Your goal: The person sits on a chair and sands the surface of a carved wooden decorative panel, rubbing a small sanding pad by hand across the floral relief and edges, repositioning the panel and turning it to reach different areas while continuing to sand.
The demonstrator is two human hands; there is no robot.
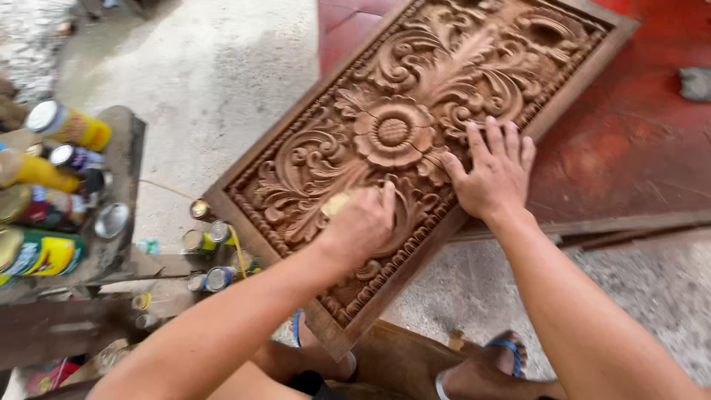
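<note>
While the left hand [363, 222] rubs a small yellowish pad [337, 201] into the carved wooden panel [392, 133] propped aslant across concrete floor [222, 81], right hand [492, 174] presses flat, fingers spread; it looks heavy, rigid, best gripped by its plain frame

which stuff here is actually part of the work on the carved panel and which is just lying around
In use:
carved wooden panel
left hand, closed on a small pale piece against the carving
right hand, flat on the panel

Lying about:
cans on the wooden shelf
small cans on the floor
grey lump on the red floor
</note>
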